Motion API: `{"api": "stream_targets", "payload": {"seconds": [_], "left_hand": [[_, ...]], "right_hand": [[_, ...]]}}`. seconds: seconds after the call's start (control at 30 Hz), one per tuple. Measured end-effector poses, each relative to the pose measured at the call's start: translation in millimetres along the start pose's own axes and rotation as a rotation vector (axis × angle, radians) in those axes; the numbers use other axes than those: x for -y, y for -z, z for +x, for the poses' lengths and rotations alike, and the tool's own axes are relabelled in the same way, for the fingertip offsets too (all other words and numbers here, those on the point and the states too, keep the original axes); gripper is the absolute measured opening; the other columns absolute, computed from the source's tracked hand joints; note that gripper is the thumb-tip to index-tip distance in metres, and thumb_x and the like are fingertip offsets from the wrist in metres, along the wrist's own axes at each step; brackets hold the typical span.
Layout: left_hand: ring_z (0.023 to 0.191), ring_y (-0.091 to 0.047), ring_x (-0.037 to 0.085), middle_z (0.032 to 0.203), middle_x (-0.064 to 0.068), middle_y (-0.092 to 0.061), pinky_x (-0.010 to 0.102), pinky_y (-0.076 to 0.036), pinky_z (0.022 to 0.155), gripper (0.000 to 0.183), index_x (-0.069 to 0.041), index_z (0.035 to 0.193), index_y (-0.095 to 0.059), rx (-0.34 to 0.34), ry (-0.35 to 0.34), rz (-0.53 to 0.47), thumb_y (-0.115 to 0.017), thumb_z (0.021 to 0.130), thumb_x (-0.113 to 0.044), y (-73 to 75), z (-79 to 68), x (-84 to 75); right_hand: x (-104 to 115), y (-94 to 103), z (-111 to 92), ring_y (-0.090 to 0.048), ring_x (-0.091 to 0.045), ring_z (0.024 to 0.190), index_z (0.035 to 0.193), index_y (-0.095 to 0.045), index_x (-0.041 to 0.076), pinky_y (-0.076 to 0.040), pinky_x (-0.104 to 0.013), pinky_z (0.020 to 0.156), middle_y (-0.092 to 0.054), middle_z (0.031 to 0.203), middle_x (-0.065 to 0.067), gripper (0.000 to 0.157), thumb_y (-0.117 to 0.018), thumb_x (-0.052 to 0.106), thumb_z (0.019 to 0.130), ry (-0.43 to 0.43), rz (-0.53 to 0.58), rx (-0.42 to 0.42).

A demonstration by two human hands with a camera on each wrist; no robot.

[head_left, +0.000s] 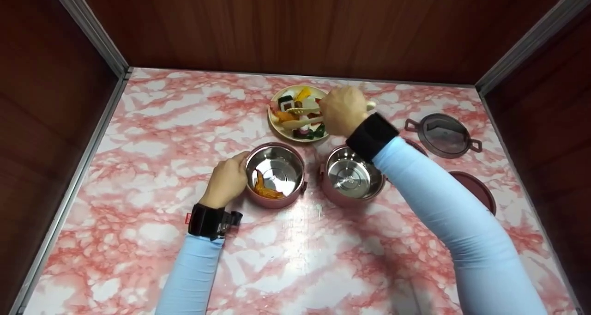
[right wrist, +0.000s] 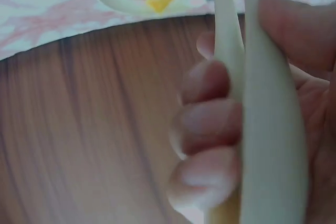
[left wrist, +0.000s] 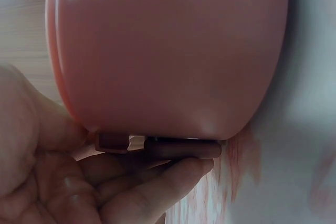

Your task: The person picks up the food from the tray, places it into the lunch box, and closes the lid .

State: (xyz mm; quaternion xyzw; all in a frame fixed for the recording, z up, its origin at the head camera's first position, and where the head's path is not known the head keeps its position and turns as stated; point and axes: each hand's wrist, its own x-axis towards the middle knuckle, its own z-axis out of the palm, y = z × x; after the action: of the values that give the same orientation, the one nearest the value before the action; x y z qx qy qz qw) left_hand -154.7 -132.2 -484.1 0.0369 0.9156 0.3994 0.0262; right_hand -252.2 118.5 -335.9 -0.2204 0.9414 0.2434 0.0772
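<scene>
My left hand (head_left: 226,178) grips the side of a pink round metal-lined food container (head_left: 272,204). In the left wrist view its thumb is by the rim and its fingers (left wrist: 157,187) lie against the clasp (left wrist: 184,149). An orange-brown food piece (head_left: 268,192), shaped like a chicken wing, lies inside. My right hand (head_left: 344,109) holds cream tongs (head_left: 302,122) over a cream plate (head_left: 273,129). The tong tips are at an orange-brown piece (head_left: 284,116) on the plate; whether they pinch it I cannot tell. In the right wrist view, the fingers (right wrist: 210,124) wrap the tong handles.
Beside the first container stands a second pink one (head_left: 341,200), partly under my right forearm. To the right lie a grey lid with two handles (head_left: 445,135) and a dark red round lid (head_left: 478,188). The plate also bears a sushi roll (head_left: 286,103). Wooden walls (head_left: 300,28) enclose the table.
</scene>
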Motion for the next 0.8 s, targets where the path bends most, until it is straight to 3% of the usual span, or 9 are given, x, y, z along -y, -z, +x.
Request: {"api": "stream_targets", "payload": {"seconds": [0.17, 0.3, 0.4, 0.5, 0.67, 0.8], "left_hand": [[0.112, -0.062, 0.038, 0.134, 0.022, -0.058, 0.05, -0.046, 0.102, 0.04, -0.001, 0.141, -0.053, 0.012, 0.012, 0.0, -0.042, 0.103, -0.012, 1.1, 0.4, -0.4], [0.115, -0.061, 0.038, 0.136, 0.023, -0.056, 0.05, -0.045, 0.103, 0.041, 0.0, 0.142, -0.051, 0.022, 0.01, 0.001, -0.042, 0.104, -0.012, 1.2, 0.6, -1.0], [0.12, -0.057, 0.039, 0.135, 0.022, -0.057, 0.051, -0.043, 0.105, 0.04, 0.0, 0.141, -0.052, 0.018, 0.003, 0.002, -0.042, 0.104, -0.012, 0.3, 0.8, -0.7], [0.114, -0.061, 0.039, 0.133, 0.022, -0.058, 0.051, -0.046, 0.101, 0.04, 0.0, 0.14, -0.053, 0.009, -0.005, 0.004, -0.043, 0.103, -0.012, 0.0, 0.6, -0.6], [0.111, -0.063, 0.041, 0.13, 0.022, -0.061, 0.052, -0.048, 0.098, 0.038, -0.002, 0.137, -0.057, -0.012, -0.021, 0.008, -0.044, 0.103, -0.012, 0.5, 0.0, -0.1], [0.114, -0.061, 0.041, 0.128, 0.021, -0.062, 0.053, -0.048, 0.099, 0.037, -0.003, 0.136, -0.059, -0.022, -0.03, 0.005, -0.045, 0.103, -0.013, 0.6, 0.1, 0.1]], "right_hand": [[11.8, -4.3, -2.8, -0.054, -0.022, 0.062, 0.083, -0.068, 0.007, -0.051, -0.035, 0.057, -0.056, 0.068, -0.005, 0.014, -0.057, 0.014, 0.09, 0.065, -0.088, -0.064], [4.9, -7.3, -4.9, -0.051, -0.02, 0.06, 0.074, -0.061, 0.008, -0.048, -0.034, 0.058, -0.052, 0.066, -0.003, 0.019, -0.053, 0.012, 0.091, 0.029, -0.08, -0.104], [-7.7, -7.4, -9.5, -0.05, -0.02, 0.059, 0.069, -0.055, 0.01, -0.047, -0.035, 0.056, -0.05, 0.066, -0.003, 0.02, -0.053, 0.012, 0.09, 0.0, -0.023, -0.106], [-22.1, -6.7, -18.9, -0.051, -0.023, 0.059, 0.068, -0.054, 0.012, -0.047, -0.039, 0.055, -0.051, 0.066, -0.004, 0.019, -0.056, 0.015, 0.088, -0.033, 0.065, -0.124], [-43.4, -4.6, -44.5, -0.053, -0.025, 0.06, 0.079, -0.063, 0.013, -0.047, -0.041, 0.05, -0.055, 0.071, -0.005, 0.023, -0.061, 0.032, 0.092, -0.048, 0.211, -0.091], [-51.1, -4.0, -73.7, -0.053, -0.025, 0.061, 0.086, -0.069, 0.019, -0.046, -0.04, 0.047, -0.057, 0.072, -0.004, 0.019, -0.061, 0.035, 0.093, -0.019, 0.293, -0.05]]}}
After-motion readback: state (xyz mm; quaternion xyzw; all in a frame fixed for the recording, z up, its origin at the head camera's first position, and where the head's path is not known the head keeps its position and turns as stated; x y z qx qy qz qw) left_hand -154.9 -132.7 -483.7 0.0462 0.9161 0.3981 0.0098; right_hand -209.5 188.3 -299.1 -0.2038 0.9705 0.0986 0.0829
